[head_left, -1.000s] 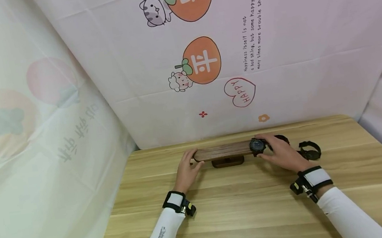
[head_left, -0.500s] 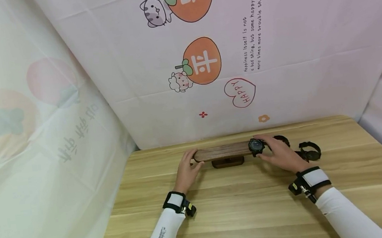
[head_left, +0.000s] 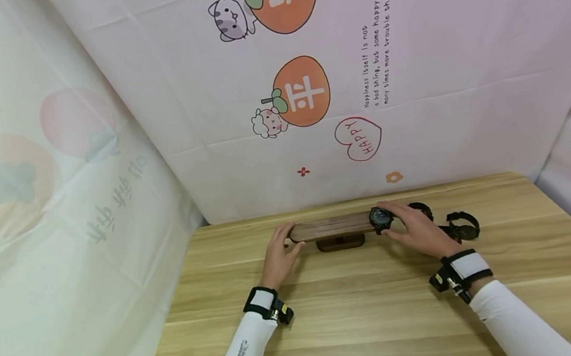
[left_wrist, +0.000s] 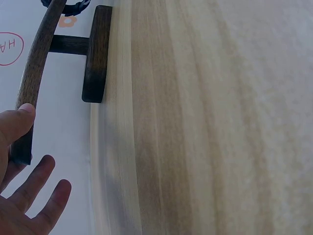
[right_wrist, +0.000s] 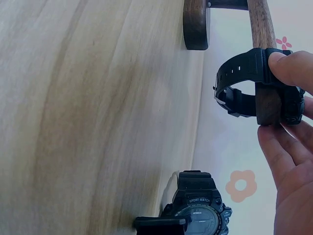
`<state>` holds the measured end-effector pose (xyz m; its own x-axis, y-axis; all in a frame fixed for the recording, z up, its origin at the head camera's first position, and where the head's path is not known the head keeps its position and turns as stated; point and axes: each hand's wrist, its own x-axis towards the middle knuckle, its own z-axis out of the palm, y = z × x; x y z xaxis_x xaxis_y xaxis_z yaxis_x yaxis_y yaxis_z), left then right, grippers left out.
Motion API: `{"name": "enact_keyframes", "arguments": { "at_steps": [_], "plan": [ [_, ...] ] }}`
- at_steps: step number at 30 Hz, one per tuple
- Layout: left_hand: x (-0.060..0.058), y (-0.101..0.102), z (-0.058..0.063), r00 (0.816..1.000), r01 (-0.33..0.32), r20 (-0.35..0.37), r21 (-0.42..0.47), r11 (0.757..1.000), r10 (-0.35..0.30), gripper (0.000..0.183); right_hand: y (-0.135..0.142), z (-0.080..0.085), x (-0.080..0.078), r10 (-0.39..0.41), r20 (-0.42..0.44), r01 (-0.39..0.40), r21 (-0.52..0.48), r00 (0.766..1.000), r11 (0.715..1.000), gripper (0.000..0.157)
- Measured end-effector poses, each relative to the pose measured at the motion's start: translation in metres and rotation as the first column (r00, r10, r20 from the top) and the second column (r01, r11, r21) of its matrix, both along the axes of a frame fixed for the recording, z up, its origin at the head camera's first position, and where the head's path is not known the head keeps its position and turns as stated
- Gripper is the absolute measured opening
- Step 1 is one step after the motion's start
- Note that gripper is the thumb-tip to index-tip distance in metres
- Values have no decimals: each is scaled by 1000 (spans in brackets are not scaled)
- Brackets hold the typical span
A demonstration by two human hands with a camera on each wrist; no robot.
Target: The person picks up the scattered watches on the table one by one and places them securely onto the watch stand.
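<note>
Left hand (head_left: 277, 256): pinching the left end of a wooden stand (head_left: 330, 227).
Right hand (head_left: 423, 233): grasping a black watch (head_left: 380, 219).
Table (head_left: 364, 316): pale wood.
Black watch: looped around the stand's right end.
Other watches (head_left: 467, 232): right of the stand.

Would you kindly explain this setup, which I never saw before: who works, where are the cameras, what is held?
There is no machine: a person works with a bare left hand and right hand. The wide picture comes from a head camera; the close ones, from the left wrist camera and right wrist camera. On the table is a dark wooden stand. The left hand holds one end of its bar; the right hand grips a black watch looped around the other end. Another black watch lies to the right.
</note>
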<state>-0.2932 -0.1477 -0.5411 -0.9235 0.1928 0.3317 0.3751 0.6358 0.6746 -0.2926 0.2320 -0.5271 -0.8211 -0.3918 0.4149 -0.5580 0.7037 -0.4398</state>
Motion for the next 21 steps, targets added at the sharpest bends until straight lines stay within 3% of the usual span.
{"name": "enact_keyframes", "arguments": {
  "at_steps": [8, 21],
  "plan": [
    [1, 1, 2, 1000, -3, -20, -4, 1000, 3, 60, -2, 2, 0, 4, -14, -5, -7, 1000, 1000, 73],
    [1, 0, -1, 1000, -2, -30, -8, 1000, 2, 60, -6, 0, -2, -10, 33, 10, -14, 999, 1000, 73]
  ]
}}
